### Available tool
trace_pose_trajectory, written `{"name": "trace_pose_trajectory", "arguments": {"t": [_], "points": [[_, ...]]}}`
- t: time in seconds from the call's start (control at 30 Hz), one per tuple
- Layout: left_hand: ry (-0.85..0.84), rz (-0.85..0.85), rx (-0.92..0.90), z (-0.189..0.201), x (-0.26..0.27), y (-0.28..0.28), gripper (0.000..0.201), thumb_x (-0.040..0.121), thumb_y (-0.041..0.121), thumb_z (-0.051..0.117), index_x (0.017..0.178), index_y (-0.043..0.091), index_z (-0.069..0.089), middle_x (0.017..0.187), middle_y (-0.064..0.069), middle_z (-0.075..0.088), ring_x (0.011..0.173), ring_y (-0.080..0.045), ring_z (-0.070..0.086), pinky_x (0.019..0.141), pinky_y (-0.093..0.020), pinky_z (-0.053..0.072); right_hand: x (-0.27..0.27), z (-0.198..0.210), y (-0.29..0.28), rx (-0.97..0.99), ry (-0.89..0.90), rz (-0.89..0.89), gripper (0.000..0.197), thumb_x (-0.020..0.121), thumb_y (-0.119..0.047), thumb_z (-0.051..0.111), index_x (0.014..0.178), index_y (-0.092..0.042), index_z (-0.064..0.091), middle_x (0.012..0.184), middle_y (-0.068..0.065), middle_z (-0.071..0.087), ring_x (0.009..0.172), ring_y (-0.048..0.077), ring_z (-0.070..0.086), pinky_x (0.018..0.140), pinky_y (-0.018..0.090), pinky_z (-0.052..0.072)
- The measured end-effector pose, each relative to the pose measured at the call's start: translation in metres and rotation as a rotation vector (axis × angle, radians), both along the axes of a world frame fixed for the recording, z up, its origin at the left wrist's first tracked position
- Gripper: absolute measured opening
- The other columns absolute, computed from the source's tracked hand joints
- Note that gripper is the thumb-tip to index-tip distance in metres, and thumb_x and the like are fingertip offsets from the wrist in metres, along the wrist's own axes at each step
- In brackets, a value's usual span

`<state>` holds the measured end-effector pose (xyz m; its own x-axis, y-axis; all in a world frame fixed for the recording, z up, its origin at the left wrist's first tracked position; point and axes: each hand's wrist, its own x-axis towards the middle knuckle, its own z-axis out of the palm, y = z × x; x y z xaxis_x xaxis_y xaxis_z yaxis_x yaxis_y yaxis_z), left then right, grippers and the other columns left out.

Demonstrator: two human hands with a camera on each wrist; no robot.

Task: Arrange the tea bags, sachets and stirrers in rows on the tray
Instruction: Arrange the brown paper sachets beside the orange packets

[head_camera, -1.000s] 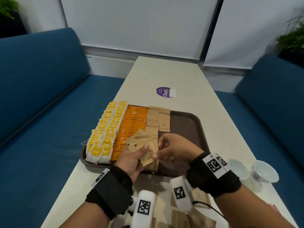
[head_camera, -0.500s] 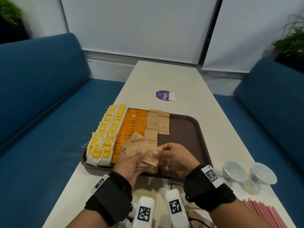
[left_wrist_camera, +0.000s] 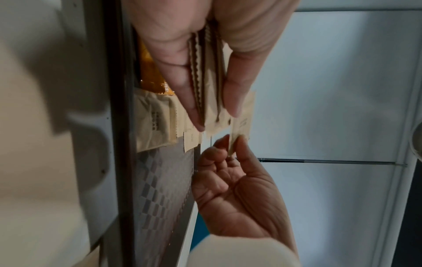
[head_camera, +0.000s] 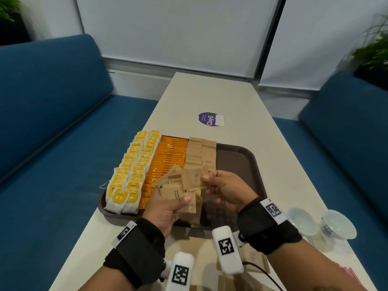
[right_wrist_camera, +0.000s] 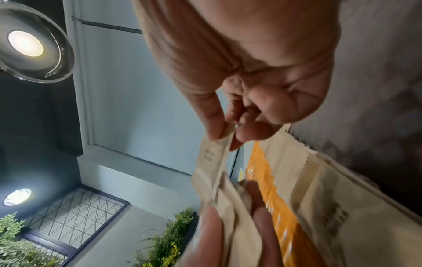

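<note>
A dark brown tray (head_camera: 243, 164) lies on the cream table. It carries rows of yellow-and-white tea bags (head_camera: 134, 164), orange sachets (head_camera: 170, 158) and brown sugar sachets (head_camera: 201, 152). My left hand (head_camera: 168, 204) grips a fanned stack of brown sugar sachets (head_camera: 178, 185) above the tray's near side; the stack's edges (left_wrist_camera: 205, 75) show between thumb and fingers. My right hand (head_camera: 226, 185) pinches the edge of one sachet (head_camera: 195, 177) at the top of the fan, seen as the sachet (right_wrist_camera: 212, 155) between thumb and forefinger.
Two clear plastic cups (head_camera: 321, 225) stand right of the tray. Red stirrers (head_camera: 344, 271) lie at the table's near right edge. More brown sachets (head_camera: 254, 261) rest on the table below my wrists. A purple sticker (head_camera: 210, 119) lies beyond the tray. Blue sofas flank the table.
The camera view has shifted. My right hand has drawn one sachet up from the fan held in my left hand; both hands stay over the tray's near side.
</note>
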<state>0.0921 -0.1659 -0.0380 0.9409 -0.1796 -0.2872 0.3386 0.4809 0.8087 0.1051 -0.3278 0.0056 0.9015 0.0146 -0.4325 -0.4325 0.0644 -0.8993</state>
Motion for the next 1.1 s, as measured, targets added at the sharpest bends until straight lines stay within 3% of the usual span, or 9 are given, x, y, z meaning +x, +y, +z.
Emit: {"name": "trace_pose_trajectory", "arguments": {"t": [0.2, 0.3, 0.4, 0.57, 0.8, 0.9, 1.0, 1.1], "points": [[0.06, 0.017, -0.029, -0.002, 0.005, 0.005, 0.06, 0.077, -0.015, 0.059, 0.126, 0.018, 0.047, 0.112, -0.012, 0.063, 0.101, -0.031, 0.061, 0.059, -0.036, 0.052, 0.043, -0.002, -0.032, -0.335, -0.12, -0.133, 0.009, 0.098, -0.012, 0.048, 0.089, -0.014, 0.046, 0.084, 0.012, 0.063, 0.046, 0.012, 0.055, 0.031, 0.018, 0.032], [0.071, 0.014, -0.032, -0.006, 0.005, 0.004, 0.061, 0.077, -0.014, 0.059, 0.128, 0.017, 0.046, 0.116, -0.014, 0.063, 0.098, -0.03, 0.063, 0.059, -0.036, 0.053, 0.068, -0.008, -0.047, -0.588, -0.099, -0.069, 0.007, 0.095, -0.008, 0.052, 0.093, -0.015, 0.051, 0.071, 0.007, 0.058, 0.042, 0.009, 0.049, 0.033, 0.018, 0.034], [0.102, 0.004, -0.042, -0.01, 0.004, 0.003, 0.06, 0.078, -0.013, 0.059, 0.128, 0.016, 0.046, 0.117, -0.016, 0.063, 0.101, -0.033, 0.063, 0.061, -0.037, 0.052, 0.085, -0.013, -0.048, -0.721, -0.056, 0.022, 0.008, 0.093, -0.008, 0.055, 0.096, -0.016, 0.055, 0.082, 0.005, 0.06, 0.055, 0.01, 0.048, 0.043, 0.02, 0.039], [0.125, -0.016, -0.043, -0.014, 0.007, 0.004, 0.062, 0.076, -0.011, 0.061, 0.13, 0.016, 0.045, 0.119, -0.018, 0.062, 0.106, -0.037, 0.061, 0.064, -0.04, 0.053, 0.105, -0.023, -0.042, -0.732, -0.007, 0.028, 0.013, 0.091, -0.007, 0.059, 0.081, -0.016, 0.056, 0.101, 0.013, 0.066, 0.06, 0.012, 0.048, 0.055, 0.023, 0.043], [0.106, -0.012, -0.045, -0.014, 0.006, 0.006, 0.058, 0.075, -0.012, 0.061, 0.124, 0.017, 0.047, 0.116, -0.017, 0.063, 0.105, -0.037, 0.061, 0.067, -0.043, 0.053, 0.117, -0.024, -0.036, -0.752, 0.023, -0.008, 0.018, 0.088, -0.007, 0.064, 0.075, -0.016, 0.054, 0.082, 0.004, 0.06, 0.058, 0.011, 0.05, 0.055, 0.022, 0.045], [0.107, -0.018, -0.042, -0.013, 0.005, 0.006, 0.054, 0.074, -0.012, 0.062, 0.116, 0.018, 0.05, 0.112, -0.016, 0.065, 0.102, -0.036, 0.062, 0.064, -0.042, 0.053, 0.121, -0.023, -0.034, -0.765, 0.026, -0.024, 0.019, 0.086, -0.005, 0.065, 0.075, -0.015, 0.054, 0.09, 0.007, 0.062, 0.06, 0.011, 0.052, 0.066, 0.025, 0.05], [0.099, -0.031, -0.027, -0.01, 0.004, 0.006, 0.051, 0.075, -0.012, 0.061, 0.115, 0.019, 0.05, 0.107, -0.012, 0.065, 0.099, -0.031, 0.063, 0.059, -0.037, 0.053, 0.121, -0.021, -0.034, -0.77, 0.011, -0.064, 0.014, 0.083, -0.001, 0.067, 0.089, -0.011, 0.059, 0.103, 0.011, 0.065, 0.079, 0.018, 0.062, 0.086, 0.034, 0.055], [0.09, -0.039, -0.019, -0.008, 0.004, 0.006, 0.049, 0.077, -0.011, 0.06, 0.112, 0.02, 0.051, 0.102, -0.01, 0.065, 0.096, -0.029, 0.062, 0.057, -0.035, 0.052, 0.116, -0.014, -0.035, -0.83, -0.05, -0.072, 0.027, 0.082, -0.005, 0.07, 0.107, -0.009, 0.061, 0.112, 0.011, 0.065, 0.102, 0.024, 0.062, 0.091, 0.037, 0.052]]}}
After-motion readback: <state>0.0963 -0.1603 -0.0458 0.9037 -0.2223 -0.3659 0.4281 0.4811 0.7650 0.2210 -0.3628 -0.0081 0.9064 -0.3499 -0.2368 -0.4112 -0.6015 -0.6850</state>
